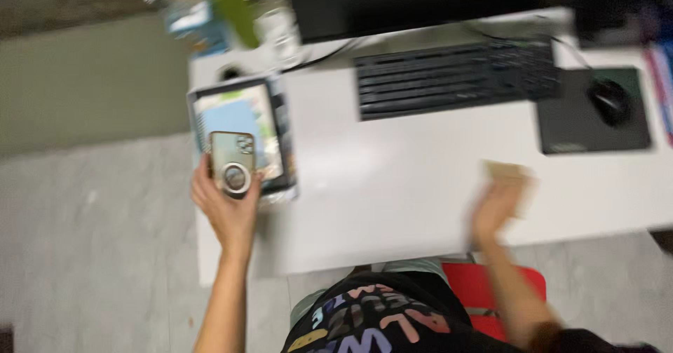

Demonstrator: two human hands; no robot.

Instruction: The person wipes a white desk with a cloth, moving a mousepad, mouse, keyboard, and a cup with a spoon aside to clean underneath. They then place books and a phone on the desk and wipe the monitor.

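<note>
Below, a black shirt (378, 321) fills the near edge, while the left hand (226, 202) grips a phone (232, 158) over a book (245, 136) on the desk (392, 178), and the blurred right hand (494, 209) holds a tan cloth (510, 178).

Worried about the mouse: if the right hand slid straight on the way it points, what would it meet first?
Likely the mouse pad, not the mouse. The right hand points up-right over bare desk; blur makes this uncertain.

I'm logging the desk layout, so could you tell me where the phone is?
In the head view, the phone is in the left hand, at the desk's left end, over a book.
</note>
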